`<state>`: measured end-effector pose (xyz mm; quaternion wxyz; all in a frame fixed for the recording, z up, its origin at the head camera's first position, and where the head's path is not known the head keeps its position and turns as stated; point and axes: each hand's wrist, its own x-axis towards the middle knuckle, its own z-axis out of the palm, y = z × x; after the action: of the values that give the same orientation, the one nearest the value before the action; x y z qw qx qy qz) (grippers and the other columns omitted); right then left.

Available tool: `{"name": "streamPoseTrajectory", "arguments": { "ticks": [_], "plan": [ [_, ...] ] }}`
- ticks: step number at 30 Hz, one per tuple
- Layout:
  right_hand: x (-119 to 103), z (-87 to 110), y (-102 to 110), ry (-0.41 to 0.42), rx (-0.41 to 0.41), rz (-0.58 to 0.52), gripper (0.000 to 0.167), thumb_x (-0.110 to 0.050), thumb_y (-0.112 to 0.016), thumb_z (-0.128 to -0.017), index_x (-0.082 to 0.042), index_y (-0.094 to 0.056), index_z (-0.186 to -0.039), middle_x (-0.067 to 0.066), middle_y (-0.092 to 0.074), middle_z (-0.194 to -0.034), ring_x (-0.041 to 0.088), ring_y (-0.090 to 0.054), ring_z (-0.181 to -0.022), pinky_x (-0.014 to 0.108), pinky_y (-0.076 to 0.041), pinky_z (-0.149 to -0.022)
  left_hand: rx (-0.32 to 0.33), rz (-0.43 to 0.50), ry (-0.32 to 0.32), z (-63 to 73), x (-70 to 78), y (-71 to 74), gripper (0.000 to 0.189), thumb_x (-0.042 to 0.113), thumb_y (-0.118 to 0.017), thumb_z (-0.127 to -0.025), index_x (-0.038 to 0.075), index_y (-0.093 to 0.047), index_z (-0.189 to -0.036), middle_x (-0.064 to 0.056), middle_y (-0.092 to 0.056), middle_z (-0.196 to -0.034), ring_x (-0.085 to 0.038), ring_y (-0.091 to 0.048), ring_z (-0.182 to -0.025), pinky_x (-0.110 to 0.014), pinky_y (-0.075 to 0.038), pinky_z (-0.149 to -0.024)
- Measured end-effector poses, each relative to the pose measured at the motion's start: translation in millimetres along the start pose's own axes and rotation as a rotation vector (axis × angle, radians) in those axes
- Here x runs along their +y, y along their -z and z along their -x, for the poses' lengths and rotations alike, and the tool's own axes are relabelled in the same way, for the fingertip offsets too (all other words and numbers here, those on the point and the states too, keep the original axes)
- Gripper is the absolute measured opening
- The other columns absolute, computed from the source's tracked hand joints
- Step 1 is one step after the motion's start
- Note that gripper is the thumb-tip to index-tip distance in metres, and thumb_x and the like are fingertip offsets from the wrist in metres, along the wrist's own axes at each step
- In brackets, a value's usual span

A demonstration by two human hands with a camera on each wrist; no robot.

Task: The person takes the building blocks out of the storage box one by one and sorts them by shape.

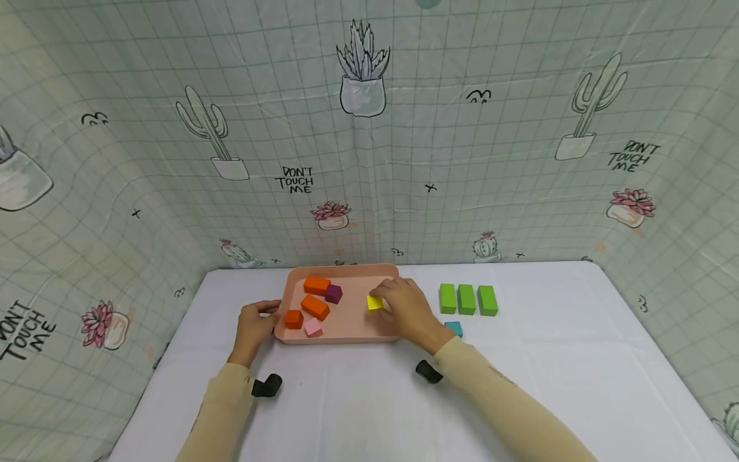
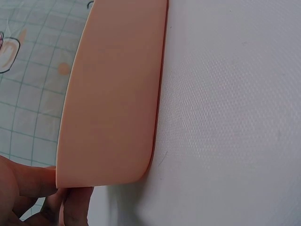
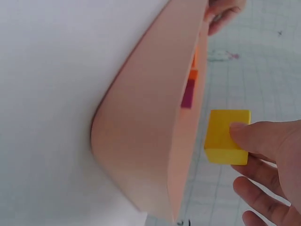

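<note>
A yellow block [image 3: 225,136] is pinched between the thumb and fingers of my right hand [image 1: 407,309], above the right half of a pink tray [image 1: 346,341]. My left hand [image 1: 254,326] grips the tray's left edge, its fingers at the rim in the left wrist view. Inside the tray's left half lie two long orange blocks, one at the back [image 1: 316,285] and one in the middle [image 1: 315,307], plus an orange cube [image 1: 294,319], a purple block [image 1: 333,294] and a pink block [image 1: 313,328].
Three green blocks [image 1: 466,299] stand in a row right of the tray. A teal block [image 1: 453,328] sits in front of them, partly hidden by the right wrist. The white table [image 1: 346,410] ends at a hanging patterned cloth [image 1: 427,154] behind.
</note>
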<state>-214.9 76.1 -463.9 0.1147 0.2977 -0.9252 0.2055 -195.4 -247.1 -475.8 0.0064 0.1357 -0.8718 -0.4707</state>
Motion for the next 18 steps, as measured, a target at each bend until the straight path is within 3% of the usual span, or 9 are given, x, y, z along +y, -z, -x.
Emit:
{"name": "streamPoseTrajectory", "arguments": {
  "ticks": [8, 18],
  "plan": [
    [18.6, 20.2, 14.6, 0.015, 0.127, -0.01, 0.031, -0.007, -0.091, -0.082, -0.007, -0.078, -0.11, 0.003, -0.076, -0.107, 0.027, -0.067, -0.098, 0.048, -0.052, -0.098, 0.0, -0.006, 0.01, -1.5, -3.9, -0.9, 0.034, -0.002, -0.058, -0.099, -0.011, -0.068, -0.13, -0.032, -0.066, -0.123, -0.023, -0.061, -0.08, -0.02, -0.05, -0.064],
    [40.6, 42.7, 29.5, -0.072, 0.132, 0.009, 0.034, -0.007, -0.09, -0.083, -0.003, -0.077, -0.114, 0.007, -0.077, -0.111, 0.029, -0.069, -0.103, 0.05, -0.051, -0.098, 0.0, -0.001, -0.016, -2.7, -4.1, -0.3, 0.033, 0.0, -0.058, -0.1, -0.011, -0.069, -0.129, -0.031, -0.067, -0.122, -0.017, -0.06, -0.075, -0.019, -0.049, -0.063]
  ]
}}
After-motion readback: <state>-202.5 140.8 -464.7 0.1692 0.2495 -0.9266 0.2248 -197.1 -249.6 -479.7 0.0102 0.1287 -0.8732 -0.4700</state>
